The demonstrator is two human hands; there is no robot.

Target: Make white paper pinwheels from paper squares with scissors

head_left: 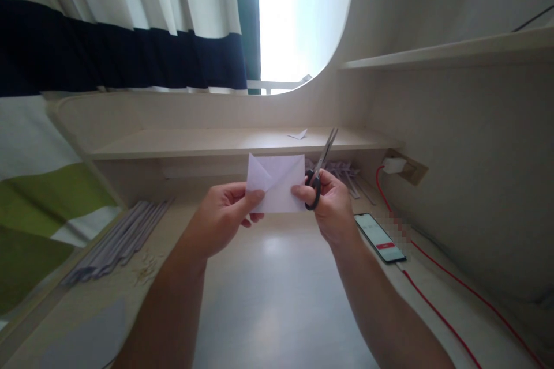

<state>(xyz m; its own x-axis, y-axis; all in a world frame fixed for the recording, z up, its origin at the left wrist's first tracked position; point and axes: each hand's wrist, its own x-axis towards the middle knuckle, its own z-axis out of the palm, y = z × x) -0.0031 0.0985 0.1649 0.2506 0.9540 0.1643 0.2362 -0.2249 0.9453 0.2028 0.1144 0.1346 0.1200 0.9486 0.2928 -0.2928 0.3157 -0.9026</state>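
Lower L, close in, see pale sheet [86, 337] flat on desk [272, 300]. Above desk, pinches folded paper [279, 202] by L edge w/ L hand [224, 213], by R edge w/ R hand [333, 204]; also holds scissors [324, 155] in R hand, blades up, slightly parted. To R, see lit phone [381, 236] lying on desk; to L, pale strips [123, 236] approx parallel. Farther, more strips [344, 172] behind R hand & white charger [393, 165] in wall outlet [416, 173]. On back shelf [208, 141], small scrap [298, 136]; beyond, bright window [298, 23].

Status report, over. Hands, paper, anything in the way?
Left fingers gripping folded paper, left side. Right fingers holding scissors, thumb on paper's right edge. Paper's middle unobstructed; scissors' blades angled up, away from it.
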